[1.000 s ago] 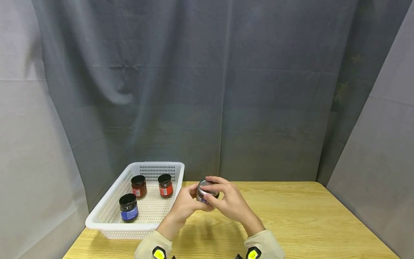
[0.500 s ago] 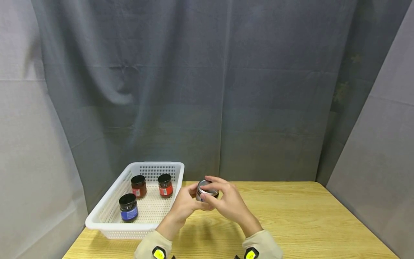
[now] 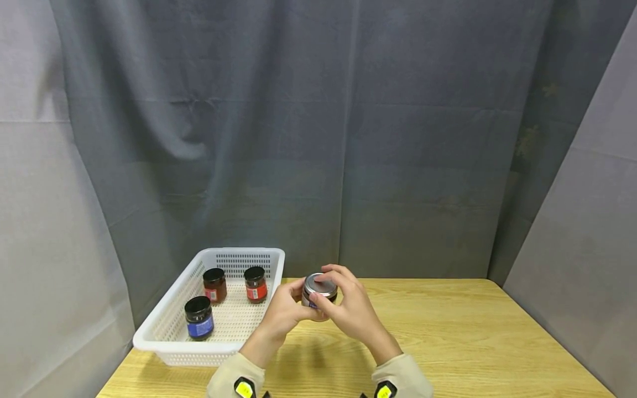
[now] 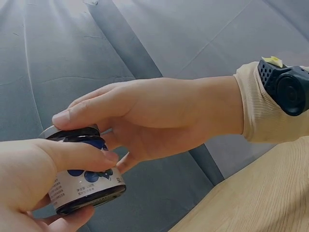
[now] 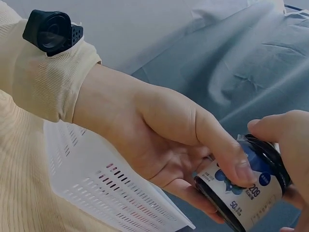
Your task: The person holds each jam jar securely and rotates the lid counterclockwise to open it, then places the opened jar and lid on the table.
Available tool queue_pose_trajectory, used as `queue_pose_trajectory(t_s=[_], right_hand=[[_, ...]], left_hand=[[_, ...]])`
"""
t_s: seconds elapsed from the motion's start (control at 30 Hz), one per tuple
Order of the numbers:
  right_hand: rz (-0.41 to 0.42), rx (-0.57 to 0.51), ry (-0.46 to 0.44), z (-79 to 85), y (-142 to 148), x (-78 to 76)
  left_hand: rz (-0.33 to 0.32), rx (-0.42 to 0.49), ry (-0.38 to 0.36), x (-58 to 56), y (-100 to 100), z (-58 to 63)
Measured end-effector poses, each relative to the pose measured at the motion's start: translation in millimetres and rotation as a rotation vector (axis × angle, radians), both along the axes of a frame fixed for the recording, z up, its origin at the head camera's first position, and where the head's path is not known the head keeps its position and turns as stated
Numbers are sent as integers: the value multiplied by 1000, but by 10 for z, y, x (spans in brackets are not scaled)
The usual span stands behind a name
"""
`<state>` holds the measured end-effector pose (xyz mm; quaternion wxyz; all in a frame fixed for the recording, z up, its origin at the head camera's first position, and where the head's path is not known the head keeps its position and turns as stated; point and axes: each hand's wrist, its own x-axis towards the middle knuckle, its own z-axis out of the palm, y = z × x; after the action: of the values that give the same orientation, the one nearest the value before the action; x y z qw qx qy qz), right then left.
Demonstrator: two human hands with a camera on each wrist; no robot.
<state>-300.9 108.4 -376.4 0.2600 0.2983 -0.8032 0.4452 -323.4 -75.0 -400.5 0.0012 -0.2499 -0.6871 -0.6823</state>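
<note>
In the head view a small dark jar [image 3: 307, 299] with a silver-topped lid [image 3: 319, 285] is held up over the front of the table. My left hand [image 3: 284, 313] grips its body, thumb across the label. The right wrist view shows that label [image 5: 256, 193], pale with blue berries. My right hand [image 3: 353, 308] has its thumb at the near side of the lid and curved fingers over its top and far edge. From the left wrist side, the left thumb [image 4: 79, 155] crosses the jar below the lid, while the right hand [image 4: 154, 108] reaches in from the right.
A white perforated basket [image 3: 149, 333] stands left on the wooden table [image 3: 463, 337]. Inside are a blue-labelled jar [image 3: 200, 326] and two red-labelled jars, one at the back left [image 3: 215, 287] and one at the right [image 3: 256, 290]. A grey curtain [image 3: 408, 166] hangs behind.
The right hand's fingers have drawn back across the lid and turned, so more of its silver top shows. The left hand keeps its hold on the jar in nearly the same place.
</note>
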Motion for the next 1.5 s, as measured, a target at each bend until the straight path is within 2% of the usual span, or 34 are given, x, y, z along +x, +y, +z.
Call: queue_pose_trajectory(t_s=[0.43,0.87,1.13,1.5], right_hand=[[-8,49,-13,25,42,-1],[16,37,-36,84,49,64],[-8,7,39,66,24,23],[16,50,6,68,72,19]], left_hand=[[-15,0,6,-1,1,-9],[12,-15,22,27,8,-5],[33,-11,21,41,25,16],[67,-22,17,41,21,19]])
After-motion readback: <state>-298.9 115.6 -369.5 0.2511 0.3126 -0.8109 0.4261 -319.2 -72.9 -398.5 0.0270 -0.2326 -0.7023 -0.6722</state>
